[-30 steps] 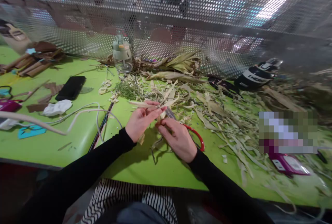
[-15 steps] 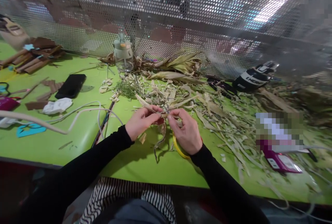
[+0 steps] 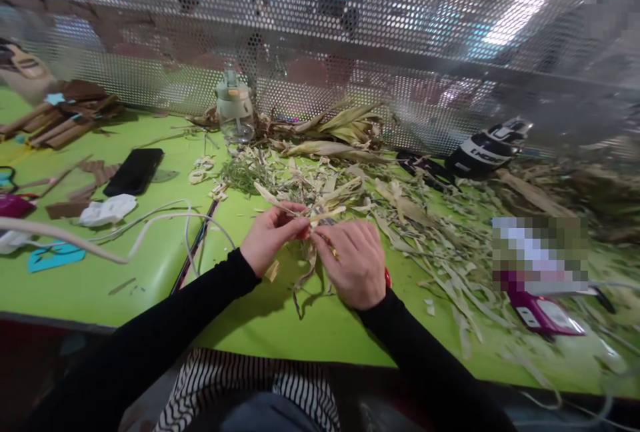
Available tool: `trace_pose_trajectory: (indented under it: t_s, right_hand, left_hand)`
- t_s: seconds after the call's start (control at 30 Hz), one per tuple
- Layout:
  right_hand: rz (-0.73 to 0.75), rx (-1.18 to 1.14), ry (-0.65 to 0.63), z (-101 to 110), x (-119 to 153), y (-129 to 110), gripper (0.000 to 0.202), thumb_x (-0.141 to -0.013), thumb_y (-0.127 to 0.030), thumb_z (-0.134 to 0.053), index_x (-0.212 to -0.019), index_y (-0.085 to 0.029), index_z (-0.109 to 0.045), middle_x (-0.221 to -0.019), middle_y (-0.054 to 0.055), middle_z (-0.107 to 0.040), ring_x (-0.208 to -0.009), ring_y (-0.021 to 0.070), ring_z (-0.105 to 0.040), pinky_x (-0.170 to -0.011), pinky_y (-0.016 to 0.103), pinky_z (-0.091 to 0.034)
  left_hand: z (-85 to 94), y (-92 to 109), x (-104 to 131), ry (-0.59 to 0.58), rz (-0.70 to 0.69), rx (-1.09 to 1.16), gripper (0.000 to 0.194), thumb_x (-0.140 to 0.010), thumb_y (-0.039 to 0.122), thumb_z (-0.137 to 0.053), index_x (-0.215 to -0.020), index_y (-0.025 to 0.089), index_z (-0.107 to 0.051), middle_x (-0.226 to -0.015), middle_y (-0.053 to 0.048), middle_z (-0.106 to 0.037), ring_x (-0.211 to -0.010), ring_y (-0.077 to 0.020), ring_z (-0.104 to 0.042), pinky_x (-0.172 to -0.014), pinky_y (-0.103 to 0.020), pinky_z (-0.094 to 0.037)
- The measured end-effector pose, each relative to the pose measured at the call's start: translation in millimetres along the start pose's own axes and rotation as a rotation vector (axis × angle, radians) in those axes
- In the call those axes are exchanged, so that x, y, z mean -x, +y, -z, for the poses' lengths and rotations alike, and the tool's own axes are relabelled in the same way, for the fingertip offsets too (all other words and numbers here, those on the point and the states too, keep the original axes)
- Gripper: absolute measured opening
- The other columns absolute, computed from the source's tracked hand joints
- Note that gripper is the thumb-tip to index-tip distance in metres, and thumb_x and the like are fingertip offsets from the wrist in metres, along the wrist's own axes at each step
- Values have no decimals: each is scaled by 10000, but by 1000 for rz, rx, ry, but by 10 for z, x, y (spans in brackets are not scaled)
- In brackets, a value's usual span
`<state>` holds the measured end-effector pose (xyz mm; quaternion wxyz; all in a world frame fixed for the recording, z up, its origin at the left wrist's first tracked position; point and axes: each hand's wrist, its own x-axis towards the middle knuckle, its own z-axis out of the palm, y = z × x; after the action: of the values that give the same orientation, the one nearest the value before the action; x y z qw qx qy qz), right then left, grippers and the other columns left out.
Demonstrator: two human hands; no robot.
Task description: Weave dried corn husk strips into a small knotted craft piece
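My left hand (image 3: 277,235) is closed, thumb and fingers pinching pale dried husk strips (image 3: 325,215) above the table. Close beside it, my right hand (image 3: 353,262) is turned with its back upward, its fingertips meeting the same strips; its other fingers are hidden beneath. A little yellow shows by the right fingers and a red edge by the wrist; what these belong to I cannot make out. A dark, curled dry strip (image 3: 299,295) hangs below the hands. Just beyond lies a heap of shredded husk (image 3: 295,182), with whole dried husks (image 3: 350,129) behind.
On the green table (image 3: 240,325) a phone (image 3: 134,172), crumpled tissue (image 3: 107,210) and white cable (image 3: 160,215) lie left. A clear bottle (image 3: 235,112) stands at the back. To the right are a black bottle (image 3: 485,151) and a magenta device (image 3: 545,312). A perforated metal screen (image 3: 310,39) rises behind.
My right hand has rolled over to show its back, fingertips shifting slightly left and down. The yellow ring under it is now mostly covered. My left hand keeps its pinch in nearly the same place.
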<state>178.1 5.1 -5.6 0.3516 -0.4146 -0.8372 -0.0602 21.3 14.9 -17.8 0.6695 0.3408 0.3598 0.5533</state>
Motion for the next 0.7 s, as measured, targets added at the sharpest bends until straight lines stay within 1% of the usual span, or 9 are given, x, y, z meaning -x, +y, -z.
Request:
trace_pose_trajectory:
  t_s: [0.07, 0.13, 0.2, 0.3, 0.4, 0.47, 0.57, 0.63, 0.7]
  right_hand:
    - [164, 155, 55, 34, 0, -16, 51, -858, -207, -579, -858, -207, -630, -785, 29, -662, -739, 175, -532, -748, 346, -364]
    - [226, 184, 51, 50, -1, -8, 75, -871, -185, -560, -900, -215, -621, -859, 29, -675, -812, 184, -549, -775, 340, -364]
    - [201, 139, 29, 43, -1, 24, 85, -898, -222, -520, -926, -208, -600, -925, 41, -671, -857, 186, -558, -769, 323, -377]
    - [66, 116, 14, 8, 5, 97, 219, -920, -358, -466, -1006, -180, -562, -995, 86, -653, -877, 211, -553, -758, 334, -384]
    - [-6, 215, -2, -14, 8, 145, 248, -920, -374, -462, -1019, -171, -565, -942, 90, -657, -836, 218, -529, -734, 341, -354]
    - [50, 273, -5, -4, 8, 135, 164, -917, -311, -486, -910, -187, -593, -828, 58, -653, -768, 196, -501, -692, 325, -331]
    - [238, 302, -4, 39, 12, 57, 91, -881, -241, -547, -839, -202, -618, -746, 26, -640, -721, 180, -471, -679, 324, -325]
    - [318, 280, 2, 70, 14, 2, 82, -852, -209, -579, -906, -218, -639, -829, 26, -664, -770, 189, -495, -720, 343, -342]
    - [289, 201, 8, 89, 12, -14, 164, -840, -184, -580, -984, -236, -641, -949, 35, -671, -864, 207, -528, -763, 359, -366]
  left_hand:
    - [-4, -8, 4, 15, 9, -6, 365, -630, 260, -770, -907, 127, -573, -667, 20, -635, -605, -83, -594, -663, -248, -483]
    - [-8, -8, 7, 31, 35, -17, 378, -612, 255, -782, -894, 125, -567, -656, 19, -636, -593, -82, -588, -643, -244, -481]
    - [-9, -3, 5, 32, 51, -23, 382, -601, 257, -790, -882, 124, -568, -659, 15, -640, -602, -88, -593, -636, -244, -483]
    - [0, 3, -7, 50, 27, 16, 381, -586, 275, -798, -859, 125, -577, -675, 9, -646, -606, -93, -602, -650, -258, -495]
    - [9, 8, -12, 71, 4, 48, 375, -590, 283, -794, -858, 128, -581, -690, 11, -644, -623, -95, -608, -673, -267, -503]
    - [7, 19, 0, 61, -14, -6, 353, -629, 284, -769, -887, 133, -580, -705, 14, -638, -646, -94, -607, -676, -260, -500]
    - [-8, 44, 27, 64, -84, -145, 305, -685, 266, -726, -915, 136, -574, -707, 24, -617, -645, -80, -579, -660, -235, -484]
    - [-17, 52, 39, 53, -87, -208, 289, -683, 247, -724, -901, 133, -571, -676, 30, -600, -614, -74, -555, -633, -223, -465]
    - [-20, 45, 40, 8, -38, -215, 295, -664, 242, -736, -880, 130, -569, -643, 29, -595, -582, -76, -545, -614, -226, -452]
